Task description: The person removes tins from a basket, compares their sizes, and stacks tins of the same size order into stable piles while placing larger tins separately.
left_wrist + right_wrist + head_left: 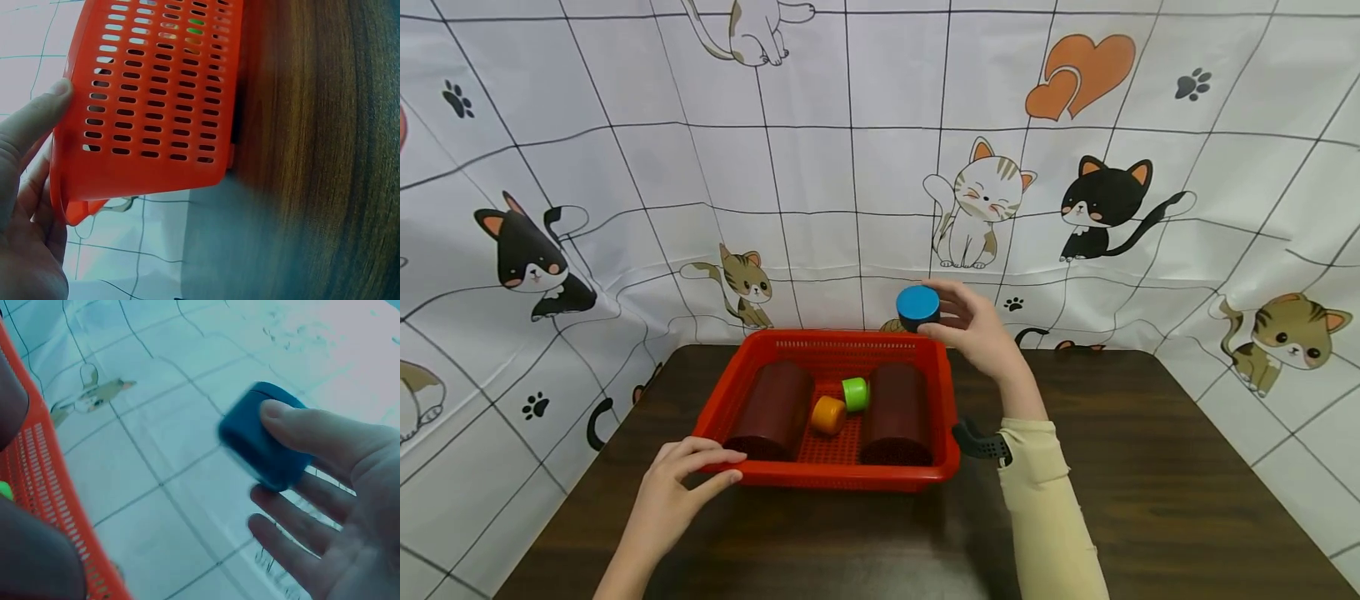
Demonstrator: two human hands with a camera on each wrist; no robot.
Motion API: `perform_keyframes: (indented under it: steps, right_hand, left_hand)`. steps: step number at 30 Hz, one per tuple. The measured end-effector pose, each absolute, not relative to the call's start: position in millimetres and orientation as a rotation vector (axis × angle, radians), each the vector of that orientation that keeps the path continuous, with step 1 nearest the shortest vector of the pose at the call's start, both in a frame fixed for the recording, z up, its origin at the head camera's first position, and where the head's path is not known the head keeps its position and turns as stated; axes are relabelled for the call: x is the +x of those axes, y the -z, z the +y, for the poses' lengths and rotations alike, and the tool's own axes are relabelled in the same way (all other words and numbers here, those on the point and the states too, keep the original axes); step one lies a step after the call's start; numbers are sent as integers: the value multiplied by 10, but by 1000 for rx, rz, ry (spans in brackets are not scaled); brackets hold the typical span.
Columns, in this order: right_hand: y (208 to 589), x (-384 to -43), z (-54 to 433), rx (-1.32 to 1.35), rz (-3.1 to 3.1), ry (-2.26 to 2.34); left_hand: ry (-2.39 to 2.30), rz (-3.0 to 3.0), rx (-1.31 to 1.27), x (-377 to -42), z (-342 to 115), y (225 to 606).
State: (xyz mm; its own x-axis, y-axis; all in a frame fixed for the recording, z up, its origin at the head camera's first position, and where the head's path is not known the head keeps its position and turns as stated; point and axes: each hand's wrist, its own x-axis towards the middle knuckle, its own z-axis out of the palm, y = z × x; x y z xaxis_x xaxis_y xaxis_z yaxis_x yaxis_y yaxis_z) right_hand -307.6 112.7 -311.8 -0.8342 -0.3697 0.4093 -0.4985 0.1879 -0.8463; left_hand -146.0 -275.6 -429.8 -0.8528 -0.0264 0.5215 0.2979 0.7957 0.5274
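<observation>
My right hand [973, 329] pinches a short blue cylinder [918, 305] between thumb and fingers, raised above the far right corner of a red plastic basket [842, 477]. In the right wrist view, the blue cylinder [265, 437] is slightly blurred, with the thumb across its side. At the basket's near left corner, my left hand [677, 487] grips the rim; the left wrist view shows the thumb on the outer wall. Inside the basket lie two large dark brown cylinders, a left one [775, 408] and a right one [897, 412]. Between them are a small orange cylinder [828, 415] and a small green one [855, 394].
The basket stands on a dark brown wooden table [1135, 483], towards its far edge. Behind and at both sides hangs a white gridded sheet [850, 183] printed with cats, paws and hearts. A dark strap [981, 442] is around the right wrist, over a pale yellow sleeve [1045, 500].
</observation>
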Motion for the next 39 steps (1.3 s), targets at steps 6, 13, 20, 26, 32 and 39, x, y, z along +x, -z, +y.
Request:
perform_keyframes:
  steps: [6, 13, 20, 26, 32, 39]
  right_hand:
    - [3459, -3098, 1346, 553, -2287, -1714]
    - [3798, -3146, 1549, 356, -2298, -1714]
    - [4068, -3232, 1677, 257, -2373, -1669]
    - [4305, -3252, 1723, 135, -2487, -1565]
    - [4441, -3231, 1765, 80, -2554, -1550]
    - [4633, -3219, 1775, 76, -2625, -1529]
  left_hand:
    - [834, -2475, -195, -1463, -2739, 4291]
    - [834, -2469, -199, -1457, -2740, 4275]
    - [846, -2473, -196, -1465, -2739, 4265]
    - [838, -2482, -185, -1464, -2732, 4269]
    - [835, -2477, -201, -1472, -2734, 4263]
    - [832, -2485, -201, -1466, -2737, 4266]
